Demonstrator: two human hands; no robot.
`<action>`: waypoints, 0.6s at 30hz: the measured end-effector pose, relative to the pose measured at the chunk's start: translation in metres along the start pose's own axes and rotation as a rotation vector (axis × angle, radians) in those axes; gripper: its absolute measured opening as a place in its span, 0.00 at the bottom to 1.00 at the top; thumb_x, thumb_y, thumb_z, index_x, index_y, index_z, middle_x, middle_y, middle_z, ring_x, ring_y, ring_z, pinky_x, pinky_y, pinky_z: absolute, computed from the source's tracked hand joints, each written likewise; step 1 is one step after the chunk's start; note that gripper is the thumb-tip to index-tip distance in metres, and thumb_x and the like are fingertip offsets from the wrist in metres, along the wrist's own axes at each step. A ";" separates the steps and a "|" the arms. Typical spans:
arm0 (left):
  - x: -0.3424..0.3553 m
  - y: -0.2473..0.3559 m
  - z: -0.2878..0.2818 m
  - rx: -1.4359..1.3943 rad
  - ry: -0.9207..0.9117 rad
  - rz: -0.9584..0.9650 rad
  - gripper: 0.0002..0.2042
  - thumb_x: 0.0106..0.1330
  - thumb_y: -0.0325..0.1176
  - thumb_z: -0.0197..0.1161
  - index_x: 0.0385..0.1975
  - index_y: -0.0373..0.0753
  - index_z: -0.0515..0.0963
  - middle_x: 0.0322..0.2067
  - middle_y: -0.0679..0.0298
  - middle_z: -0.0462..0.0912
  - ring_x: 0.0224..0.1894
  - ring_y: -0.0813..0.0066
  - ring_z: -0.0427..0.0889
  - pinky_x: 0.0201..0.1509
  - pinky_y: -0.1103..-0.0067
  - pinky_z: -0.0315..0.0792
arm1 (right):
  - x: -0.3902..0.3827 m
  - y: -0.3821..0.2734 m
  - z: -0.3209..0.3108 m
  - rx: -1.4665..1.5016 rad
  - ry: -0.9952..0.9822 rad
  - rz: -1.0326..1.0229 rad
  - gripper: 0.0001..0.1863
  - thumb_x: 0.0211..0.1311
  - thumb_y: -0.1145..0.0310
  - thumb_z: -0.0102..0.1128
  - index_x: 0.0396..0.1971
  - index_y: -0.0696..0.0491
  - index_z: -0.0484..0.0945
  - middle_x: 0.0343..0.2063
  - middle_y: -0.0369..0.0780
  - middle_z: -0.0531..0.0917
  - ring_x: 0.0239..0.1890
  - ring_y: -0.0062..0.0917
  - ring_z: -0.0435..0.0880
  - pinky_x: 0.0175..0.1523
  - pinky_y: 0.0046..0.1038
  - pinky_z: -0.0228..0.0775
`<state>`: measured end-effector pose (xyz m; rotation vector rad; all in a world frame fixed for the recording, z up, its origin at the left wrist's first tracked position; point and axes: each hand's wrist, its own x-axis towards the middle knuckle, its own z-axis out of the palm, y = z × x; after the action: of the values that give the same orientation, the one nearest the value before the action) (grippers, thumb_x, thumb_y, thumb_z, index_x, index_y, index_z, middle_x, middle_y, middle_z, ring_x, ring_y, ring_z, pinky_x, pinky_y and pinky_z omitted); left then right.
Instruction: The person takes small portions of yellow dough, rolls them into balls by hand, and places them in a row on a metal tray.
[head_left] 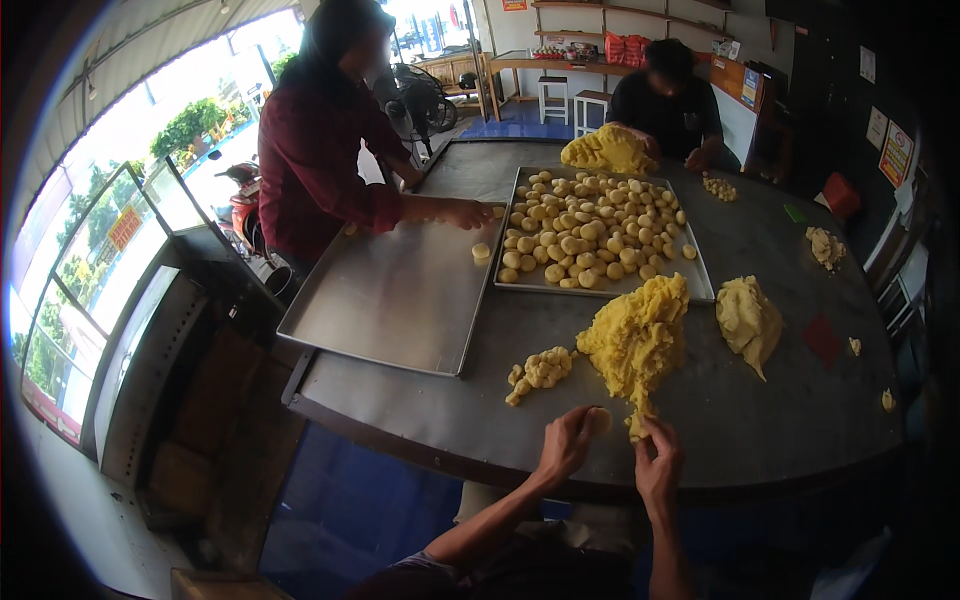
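Observation:
Near the table's front edge, my left hand (566, 445) is closed round a small pale flattened piece of dough (600, 420). Just to its right, the fingers of my right hand (657, 462) pinch the low end of a crumbly yellow mound of filling (635, 335). A cluster of small pale dough pieces (543, 370) lies left of the mound. On the other side rests a smooth, paler lump of dough (748, 322). Beyond the mound, a metal tray (708, 270) is heaped with round dough balls (585, 225).
At left, a person in a dark red sleeve reaches over a second metal tray (390, 300), setting near a few dough rounds (481, 251). Another person sits at the far side by more yellow filling (608, 150). A red flat piece (822, 338) and dough scraps (825, 248) lie at right.

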<state>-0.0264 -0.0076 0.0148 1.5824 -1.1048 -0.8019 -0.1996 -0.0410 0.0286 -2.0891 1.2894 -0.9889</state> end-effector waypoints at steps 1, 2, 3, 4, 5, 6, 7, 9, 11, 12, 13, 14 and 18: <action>-0.001 0.007 0.007 -0.047 -0.040 -0.013 0.18 0.76 0.41 0.56 0.53 0.33 0.80 0.42 0.47 0.87 0.47 0.50 0.87 0.51 0.66 0.78 | 0.002 -0.007 0.008 0.029 -0.010 -0.010 0.21 0.64 0.83 0.58 0.58 0.57 0.79 0.48 0.50 0.82 0.53 0.44 0.82 0.58 0.37 0.75; -0.002 0.006 0.010 -0.087 -0.045 0.023 0.17 0.76 0.41 0.56 0.52 0.33 0.80 0.42 0.46 0.87 0.47 0.50 0.87 0.50 0.66 0.78 | 0.003 -0.014 0.015 0.059 -0.022 -0.021 0.21 0.64 0.83 0.59 0.58 0.56 0.79 0.48 0.49 0.82 0.53 0.43 0.82 0.57 0.36 0.75; -0.003 0.004 0.013 -0.127 -0.048 0.060 0.17 0.76 0.41 0.56 0.50 0.33 0.81 0.42 0.46 0.87 0.47 0.51 0.87 0.50 0.66 0.79 | 0.007 -0.023 0.018 0.082 0.002 0.012 0.21 0.62 0.82 0.61 0.56 0.57 0.81 0.47 0.49 0.84 0.51 0.42 0.84 0.56 0.35 0.76; -0.004 0.001 0.014 -0.167 -0.051 0.096 0.17 0.77 0.41 0.55 0.49 0.33 0.81 0.42 0.46 0.87 0.47 0.51 0.87 0.50 0.66 0.79 | 0.008 -0.021 0.018 0.128 -0.031 0.021 0.21 0.61 0.82 0.62 0.55 0.57 0.81 0.47 0.50 0.84 0.52 0.42 0.84 0.56 0.35 0.76; 0.005 -0.003 0.006 -0.241 -0.021 0.029 0.15 0.73 0.38 0.59 0.48 0.33 0.81 0.40 0.45 0.86 0.46 0.48 0.86 0.47 0.65 0.79 | 0.012 -0.014 0.016 0.170 -0.059 0.027 0.20 0.61 0.82 0.63 0.54 0.58 0.82 0.48 0.50 0.84 0.52 0.41 0.84 0.56 0.34 0.76; 0.011 -0.004 -0.003 -0.077 -0.093 0.038 0.14 0.71 0.37 0.60 0.48 0.34 0.81 0.39 0.45 0.86 0.45 0.46 0.86 0.45 0.64 0.79 | 0.013 -0.012 0.016 0.216 -0.089 0.041 0.20 0.60 0.82 0.63 0.53 0.58 0.83 0.48 0.51 0.85 0.53 0.41 0.84 0.56 0.33 0.76; 0.017 -0.004 -0.010 0.088 -0.166 0.047 0.14 0.69 0.36 0.62 0.48 0.34 0.81 0.38 0.44 0.85 0.44 0.45 0.85 0.44 0.63 0.79 | 0.013 -0.014 0.019 0.206 -0.126 -0.024 0.19 0.59 0.82 0.64 0.52 0.58 0.83 0.49 0.51 0.85 0.53 0.40 0.84 0.57 0.33 0.76; 0.017 -0.024 -0.014 0.197 -0.151 0.207 0.14 0.62 0.33 0.65 0.46 0.35 0.79 0.34 0.44 0.85 0.40 0.40 0.83 0.41 0.60 0.78 | 0.013 -0.028 0.026 0.194 -0.221 -0.165 0.17 0.58 0.82 0.65 0.50 0.59 0.84 0.49 0.51 0.85 0.55 0.39 0.84 0.57 0.32 0.76; 0.006 -0.033 -0.012 0.213 -0.054 0.159 0.13 0.62 0.32 0.64 0.45 0.35 0.78 0.33 0.43 0.84 0.39 0.41 0.84 0.40 0.59 0.77 | 0.015 -0.021 0.034 0.365 -0.255 -0.136 0.17 0.59 0.83 0.65 0.49 0.60 0.85 0.51 0.49 0.85 0.54 0.36 0.85 0.54 0.31 0.79; 0.003 -0.030 -0.011 0.218 -0.012 0.139 0.12 0.63 0.31 0.64 0.45 0.36 0.77 0.32 0.43 0.84 0.38 0.41 0.84 0.39 0.58 0.77 | 0.017 -0.018 0.035 0.446 -0.266 -0.118 0.17 0.59 0.84 0.65 0.49 0.60 0.85 0.51 0.48 0.85 0.53 0.34 0.86 0.52 0.31 0.80; 0.003 -0.035 -0.006 0.258 -0.025 0.127 0.13 0.62 0.31 0.64 0.45 0.36 0.76 0.32 0.43 0.84 0.38 0.41 0.84 0.39 0.58 0.77 | 0.018 -0.016 0.035 0.408 -0.146 -0.058 0.15 0.59 0.84 0.65 0.47 0.60 0.86 0.46 0.47 0.87 0.49 0.33 0.87 0.49 0.31 0.81; 0.003 -0.037 -0.003 0.302 -0.038 0.108 0.13 0.62 0.30 0.63 0.46 0.36 0.76 0.31 0.44 0.84 0.37 0.41 0.84 0.39 0.58 0.77 | 0.018 -0.020 0.034 0.375 -0.172 -0.017 0.15 0.58 0.83 0.66 0.46 0.60 0.86 0.45 0.46 0.87 0.48 0.34 0.87 0.49 0.31 0.80; 0.000 -0.020 -0.005 0.370 -0.194 -0.020 0.14 0.63 0.29 0.63 0.48 0.38 0.74 0.30 0.43 0.84 0.37 0.40 0.84 0.38 0.57 0.76 | 0.013 -0.023 0.036 0.137 -0.183 -0.062 0.11 0.57 0.83 0.66 0.40 0.60 0.86 0.39 0.45 0.86 0.43 0.35 0.87 0.46 0.30 0.79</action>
<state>-0.0170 -0.0040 -0.0028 1.8509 -1.4435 -0.8104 -0.1548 -0.0419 0.0273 -2.0715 1.0429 -0.8629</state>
